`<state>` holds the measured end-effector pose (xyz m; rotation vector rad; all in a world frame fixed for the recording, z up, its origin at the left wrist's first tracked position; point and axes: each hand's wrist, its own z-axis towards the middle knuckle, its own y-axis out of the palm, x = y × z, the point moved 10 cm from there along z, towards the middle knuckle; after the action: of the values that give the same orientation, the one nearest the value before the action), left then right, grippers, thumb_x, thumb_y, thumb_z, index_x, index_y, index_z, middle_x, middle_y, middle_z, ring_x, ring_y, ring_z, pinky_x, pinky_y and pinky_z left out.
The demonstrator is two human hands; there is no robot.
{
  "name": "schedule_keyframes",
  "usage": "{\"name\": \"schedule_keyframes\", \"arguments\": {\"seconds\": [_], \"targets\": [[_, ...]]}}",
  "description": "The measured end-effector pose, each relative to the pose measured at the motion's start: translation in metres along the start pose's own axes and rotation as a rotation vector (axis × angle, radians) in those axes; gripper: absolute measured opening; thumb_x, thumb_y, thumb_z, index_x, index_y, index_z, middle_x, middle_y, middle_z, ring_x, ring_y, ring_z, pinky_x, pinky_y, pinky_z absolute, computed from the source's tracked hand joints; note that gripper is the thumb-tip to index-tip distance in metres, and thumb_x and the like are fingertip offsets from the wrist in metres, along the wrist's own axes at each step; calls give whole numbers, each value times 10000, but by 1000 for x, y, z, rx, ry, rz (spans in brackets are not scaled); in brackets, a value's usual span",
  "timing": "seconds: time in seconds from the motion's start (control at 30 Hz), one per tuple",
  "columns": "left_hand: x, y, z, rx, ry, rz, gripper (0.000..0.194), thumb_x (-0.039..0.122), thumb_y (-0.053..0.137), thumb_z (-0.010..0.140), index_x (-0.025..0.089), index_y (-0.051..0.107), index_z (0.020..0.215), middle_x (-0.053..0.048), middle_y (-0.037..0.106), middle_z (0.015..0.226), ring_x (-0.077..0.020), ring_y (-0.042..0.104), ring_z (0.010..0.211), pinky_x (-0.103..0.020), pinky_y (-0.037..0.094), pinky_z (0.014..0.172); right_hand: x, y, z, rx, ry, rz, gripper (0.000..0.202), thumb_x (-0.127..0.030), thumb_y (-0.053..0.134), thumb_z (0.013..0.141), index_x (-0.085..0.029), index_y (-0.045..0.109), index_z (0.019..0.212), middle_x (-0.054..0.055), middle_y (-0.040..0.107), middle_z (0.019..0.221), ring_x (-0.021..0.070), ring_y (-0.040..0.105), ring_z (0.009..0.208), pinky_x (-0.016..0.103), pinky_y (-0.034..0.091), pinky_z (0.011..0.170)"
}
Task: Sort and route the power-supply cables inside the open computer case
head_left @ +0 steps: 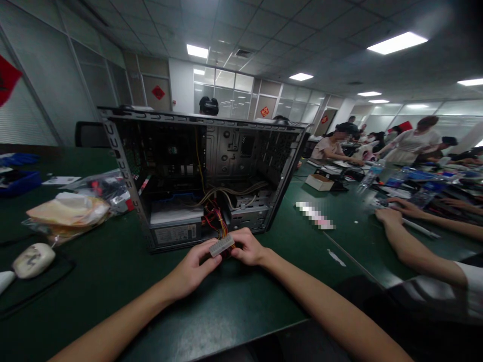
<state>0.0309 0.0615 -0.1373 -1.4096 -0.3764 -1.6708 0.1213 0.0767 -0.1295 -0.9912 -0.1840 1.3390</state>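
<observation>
Outside the opened computer case, the left hand and right hand hold an unplugged connector in their fingers, power supply seated inside.

Passage: green tabletop left of my left hand | Ahead: computer case | Farther left: mouse, plastic-wrapped bundle | Right: co-worker's arm

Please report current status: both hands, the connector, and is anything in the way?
Left hand, right hand: both on pale connector. Multicoloured wires run from it into open computer case. Nothing visibly covering connector's face.
</observation>
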Motion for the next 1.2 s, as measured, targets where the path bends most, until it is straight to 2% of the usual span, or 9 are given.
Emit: {"name": "schedule_keyframes", "arguments": {"seconds": [0.2, 0.4, 0.6, 0.73, 0.87, 0.97, 1.2], "targets": [[-16, -5, -1, 58, -114, -76, 436, 482, 527, 925, 124, 693, 1110, -92, 710, 1046, -259, 603, 999, -358, 467, 938, 0, -4, 2, 19, 35, 110, 660, -694, 294, 942, -135, 612, 794, 41, 587, 659, 144, 563, 586, 245, 451, 600], [-14, -5, 0, 50, -151, -130, 492, 510, 531, 912, 113, 680, 1160, -97, 711, 1113, -281, 590, 1065, -390, 435, 989, -1, -4, 2, 8, 33, 163, 611, -646, 322, 964, -137, 619, 803, 40, 593, 677, 143, 569, 606, 247, 439, 612], [-14, -7, 0, 81, -118, -199, 495, 493, 566, 903, 126, 648, 1225, -99, 687, 1191, -274, 566, 1139, -380, 390, 1049, 2, -2, 0, -12, 59, 148, 618, -648, 290, 969, -150, 582, 748, 28, 568, 631, 136, 539, 576, 242, 431, 591], [-18, -5, 0, 69, -155, -222, 484, 513, 560, 901, 105, 701, 1120, -100, 715, 1077, -255, 593, 1020, -354, 427, 962, -2, -7, 0, 18, 35, 169, 610, -646, 303, 967, -150, 599, 769, 33, 591, 633, 140, 562, 579, 241, 435, 589], [-20, -5, -1, 89, -176, -278, 492, 532, 557, 895, 80, 726, 992, -99, 714, 938, -221, 587, 877, -326, 438, 858, -7, -20, 1, 119, 26, 202, 523, -550, 356, 992, -157, 600, 748, 6, 564, 556, 120, 531, 500, 228, 413, 539], [-21, -8, -2, 120, -175, -279, 476, 538, 577, 880, 86, 724, 907, -85, 698, 874, -203, 567, 822, -306, 435, 800, -14, -26, 1, 166, 15, 130, 413, -480, 443, 975, -157, 613, 780, 28, 609, 624, 131, 555, 547, 239, 431, 567], [-18, -11, -1, 139, -153, -230, 457, 541, 594, 866, 102, 715, 827, -54, 670, 796, -180, 537, 761, -303, 440, 780, -33, -32, 1, 225, -56, 50, 191, -304, 539, 929, -162, 600, 818, 25, 599, 648, 126, 536, 543, 240, 424, 557]]}}
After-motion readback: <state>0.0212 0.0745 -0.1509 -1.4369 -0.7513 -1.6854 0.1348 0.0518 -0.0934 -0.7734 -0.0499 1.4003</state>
